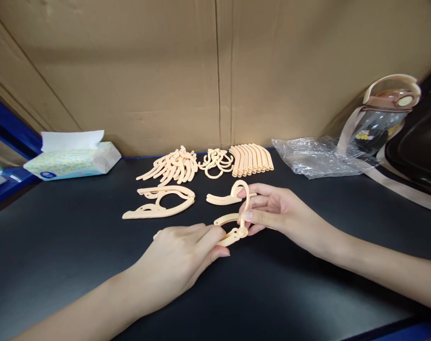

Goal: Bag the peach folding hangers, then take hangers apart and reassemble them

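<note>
My left hand [187, 251] is closed around a cream plastic folding-hanger arm [229, 238], most of it hidden under the fingers. Between the fingertips of my right hand [272, 208] is a cream hanger hook [246, 199], standing upright with its curve at the top. The hook's lower end touches the arm's end at a round joint. Just behind them, another curved arm piece [225, 219] is partly covered by my right fingers. Farther back lies a cream piece [222, 200], also partly hidden. To the left, a folded hanger [165, 214] with a round opening lies flat.
Along the back are a heap of hanger arms [176, 166], a pile of hooks [215, 163] and a neat row of arms [252, 158]. A tissue pack [73, 161] stands left. Clear plastic wrap [307, 154] and a strapped bottle [382, 125] are right, before a cardboard wall [147, 71].
</note>
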The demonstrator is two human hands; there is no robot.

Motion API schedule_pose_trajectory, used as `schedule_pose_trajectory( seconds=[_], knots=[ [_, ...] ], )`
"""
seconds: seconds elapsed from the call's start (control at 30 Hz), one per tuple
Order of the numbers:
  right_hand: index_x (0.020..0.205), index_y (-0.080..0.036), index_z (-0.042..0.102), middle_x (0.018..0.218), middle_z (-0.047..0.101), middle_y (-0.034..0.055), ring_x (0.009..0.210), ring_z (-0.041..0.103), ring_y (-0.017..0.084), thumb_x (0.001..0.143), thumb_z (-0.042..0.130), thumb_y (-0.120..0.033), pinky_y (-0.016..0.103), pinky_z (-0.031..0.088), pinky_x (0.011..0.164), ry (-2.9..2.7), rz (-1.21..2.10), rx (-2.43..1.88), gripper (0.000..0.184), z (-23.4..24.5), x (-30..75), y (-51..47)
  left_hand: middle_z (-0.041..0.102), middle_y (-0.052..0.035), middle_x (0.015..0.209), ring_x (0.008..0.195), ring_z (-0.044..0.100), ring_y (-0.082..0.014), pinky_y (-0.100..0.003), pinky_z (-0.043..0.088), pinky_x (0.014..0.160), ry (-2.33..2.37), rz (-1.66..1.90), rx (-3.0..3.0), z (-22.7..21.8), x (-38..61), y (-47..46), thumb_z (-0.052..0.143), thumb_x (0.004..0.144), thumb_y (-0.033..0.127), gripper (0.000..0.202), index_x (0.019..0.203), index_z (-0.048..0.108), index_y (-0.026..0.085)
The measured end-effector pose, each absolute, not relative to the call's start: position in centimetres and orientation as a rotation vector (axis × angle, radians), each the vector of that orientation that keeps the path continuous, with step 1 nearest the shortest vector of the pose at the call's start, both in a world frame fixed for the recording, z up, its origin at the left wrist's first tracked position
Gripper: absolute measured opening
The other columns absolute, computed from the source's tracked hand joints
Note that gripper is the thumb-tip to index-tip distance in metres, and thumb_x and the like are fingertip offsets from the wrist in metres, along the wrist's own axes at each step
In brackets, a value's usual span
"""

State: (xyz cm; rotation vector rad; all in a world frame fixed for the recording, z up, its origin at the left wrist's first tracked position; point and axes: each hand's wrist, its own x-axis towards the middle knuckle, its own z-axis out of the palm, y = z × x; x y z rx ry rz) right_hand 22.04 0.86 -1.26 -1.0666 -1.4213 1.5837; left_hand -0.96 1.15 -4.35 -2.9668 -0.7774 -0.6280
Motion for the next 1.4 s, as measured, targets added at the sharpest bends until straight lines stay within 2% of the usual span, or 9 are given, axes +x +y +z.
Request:
schedule_pose_trajectory(
  seconds=[0.33, 0.7, 1.0, 1.07, 1.2, 1.27, 1.4],
  knots=[
    [0.097, -0.021, 0.055, 0.073, 0.062, -0.0044, 0.069, 0.061, 0.011, 0.083, 0.067, -0.02, 0.026, 0.051, 0.071, -1.527, 1.373, -1.035, 0.019, -1.6, 21.8, 0.4, 0.056, 0.0056, 0.065, 0.049, 0.054, -0.0113, -0.025, 0.03, 0.044, -0.792, -0.571, -2.906, -4.4, -0.8, 1.1, 0.028, 0.107, 0.032, 0.029, 0.085, 0.044, 0.021],
    [0.097, -0.022, 0.054, 0.08, 0.061, -0.0033, 0.076, 0.063, 0.012, 0.086, 0.064, -0.021, 0.025, 0.051, 0.068, -1.634, 1.189, -1.061, 0.015, -2.0, 21.9, 0.0, 0.057, 0.0059, 0.059, 0.045, 0.056, -0.0119, -0.025, 0.03, 0.042, -0.876, -0.53, -2.869, -3.7, -0.1, 0.7, 0.03, 0.106, 0.03, 0.029, 0.082, 0.043, 0.021],
    [0.099, -0.022, 0.053, 0.078, 0.061, -0.0055, 0.073, 0.06, 0.01, 0.083, 0.066, -0.017, 0.023, 0.05, 0.068, -1.603, 1.246, -1.04, 0.02, -2.2, 21.8, 0.1, 0.056, 0.006, 0.063, 0.047, 0.054, -0.0129, -0.026, 0.026, 0.044, -1.003, -0.513, -2.979, -4.1, -0.4, 0.5, 0.035, 0.103, 0.027, 0.021, 0.083, 0.04, 0.023],
    [0.094, -0.022, 0.051, 0.077, 0.061, -0.0061, 0.073, 0.06, 0.01, 0.082, 0.067, -0.018, 0.022, 0.05, 0.067, -1.588, 1.251, -1.047, 0.021, -2.2, 21.8, 0.1, 0.058, 0.0065, 0.064, 0.047, 0.054, -0.0124, -0.025, 0.026, 0.044, -1.049, -0.51, -3.016, -3.9, -0.4, 0.4, 0.036, 0.103, 0.026, 0.017, 0.087, 0.042, 0.023],
    [0.084, -0.022, 0.047, 0.072, 0.059, -0.0077, 0.07, 0.06, 0.009, 0.08, 0.07, -0.016, 0.022, 0.049, 0.067, -1.551, 1.291, -1.039, 0.024, -2.2, 21.7, 0.3, 0.062, 0.0073, 0.068, 0.049, 0.058, -0.0128, -0.024, 0.028, 0.046, -1.175, -0.493, -3.104, -3.5, -0.4, 0.1, 0.035, 0.103, 0.027, 0.012, 0.108, 0.046, 0.025],
    [0.081, -0.021, 0.047, 0.072, 0.059, -0.0075, 0.07, 0.06, 0.008, 0.08, 0.071, -0.018, 0.022, 0.049, 0.067, -1.548, 1.298, -1.029, 0.024, -2.2, 21.8, 0.4, 0.065, 0.0069, 0.071, 0.052, 0.06, -0.0134, -0.024, 0.03, 0.048, -1.243, -0.488, -3.156, -3.4, -0.4, 0.0, 0.034, 0.103, 0.029, 0.019, 0.12, 0.044, 0.028],
    [0.079, -0.021, 0.047, 0.074, 0.059, -0.0073, 0.07, 0.058, 0.007, 0.084, 0.07, -0.022, 0.02, 0.047, 0.064, -1.607, 1.261, -1.016, 0.023, -2.2, 21.9, 0.4, 0.07, 0.0052, 0.085, 0.057, 0.062, -0.0135, -0.022, 0.034, 0.049, -1.343, -0.46, -3.229, -3.0, -0.4, -0.3, 0.032, 0.104, 0.031, 0.038, 0.141, 0.028, 0.036]
  ],
)
